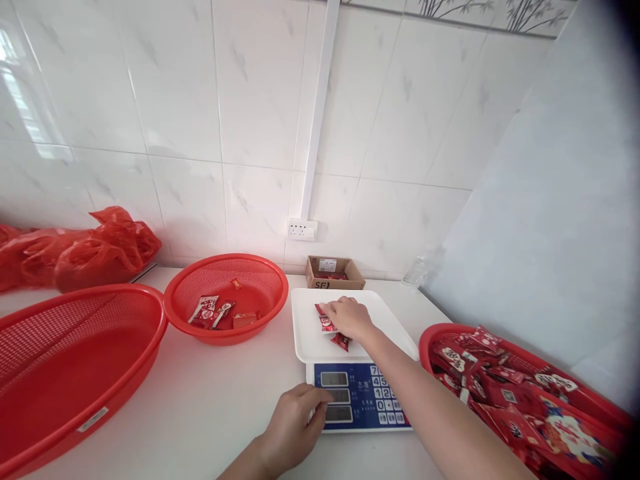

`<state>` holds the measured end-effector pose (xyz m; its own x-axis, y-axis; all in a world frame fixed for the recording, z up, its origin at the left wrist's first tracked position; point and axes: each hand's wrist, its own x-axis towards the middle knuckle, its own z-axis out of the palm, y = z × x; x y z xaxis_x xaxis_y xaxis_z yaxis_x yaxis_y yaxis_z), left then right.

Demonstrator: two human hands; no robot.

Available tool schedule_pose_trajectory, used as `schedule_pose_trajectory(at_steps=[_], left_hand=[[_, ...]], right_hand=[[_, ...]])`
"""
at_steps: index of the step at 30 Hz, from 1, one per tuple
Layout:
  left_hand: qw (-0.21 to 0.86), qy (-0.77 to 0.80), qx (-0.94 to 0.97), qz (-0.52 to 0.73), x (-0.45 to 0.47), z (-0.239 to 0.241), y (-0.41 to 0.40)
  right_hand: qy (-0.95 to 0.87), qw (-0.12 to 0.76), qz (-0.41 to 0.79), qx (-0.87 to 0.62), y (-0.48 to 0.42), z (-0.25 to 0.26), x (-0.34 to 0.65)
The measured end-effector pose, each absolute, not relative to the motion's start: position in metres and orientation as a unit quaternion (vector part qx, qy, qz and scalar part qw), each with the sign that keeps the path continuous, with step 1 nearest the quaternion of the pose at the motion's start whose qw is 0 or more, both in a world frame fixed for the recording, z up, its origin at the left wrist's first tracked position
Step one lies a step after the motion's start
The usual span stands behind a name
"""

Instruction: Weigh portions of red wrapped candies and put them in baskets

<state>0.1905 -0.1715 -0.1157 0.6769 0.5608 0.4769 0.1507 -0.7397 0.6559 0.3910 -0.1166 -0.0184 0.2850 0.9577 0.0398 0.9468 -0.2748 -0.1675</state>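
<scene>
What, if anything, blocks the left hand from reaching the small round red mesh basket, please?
Likely yes: the left hand rests on the white scale's blue panel, with only bare white tabletop between it and that basket.

three red baskets (173, 301), one scale (387, 315), one cardboard box (325, 285), two hands (347, 319).

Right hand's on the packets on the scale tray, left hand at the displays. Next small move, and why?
Probably lift the right hand clear of the red packets, leaving them on the white scale tray. The hand lies on them, so its press would likely skew any reading. The left hand touches the scale's front panel beside the displays.
</scene>
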Motion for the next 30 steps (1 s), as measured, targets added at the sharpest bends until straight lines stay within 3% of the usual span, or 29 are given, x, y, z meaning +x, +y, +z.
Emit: schedule_pose_trajectory(at_steps=[14, 17, 19, 21, 25, 30], left_hand=[[0.3, 0.201, 0.868, 0.341, 0.19, -0.113, -0.172], [0.31, 0.193, 0.857, 0.363, 0.188, -0.111, -0.172], [0.317, 0.195, 0.836, 0.403, 0.185, -0.11, -0.172], [0.326, 0.208, 0.798, 0.462, 0.183, -0.109, -0.171], [0.36, 0.24, 0.695, 0.575, 0.184, -0.108, -0.169], [0.389, 0.217, 0.663, 0.601, 0.189, -0.112, -0.166]], right_hand=[[-0.546, 0.222, 0.109, -0.8, -0.14, -0.013, 0.413], [-0.507, 0.34, 0.049, -0.791, -0.166, -0.001, 0.401], [-0.478, 0.509, -0.038, -0.715, -0.195, -0.003, 0.389], [-0.47, 0.59, -0.12, -0.645, -0.229, -0.016, 0.376], [-0.509, 0.592, -0.109, -0.615, -0.288, -0.074, 0.365], [-0.48, 0.536, 0.004, -0.695, -0.324, -0.145, 0.365]])
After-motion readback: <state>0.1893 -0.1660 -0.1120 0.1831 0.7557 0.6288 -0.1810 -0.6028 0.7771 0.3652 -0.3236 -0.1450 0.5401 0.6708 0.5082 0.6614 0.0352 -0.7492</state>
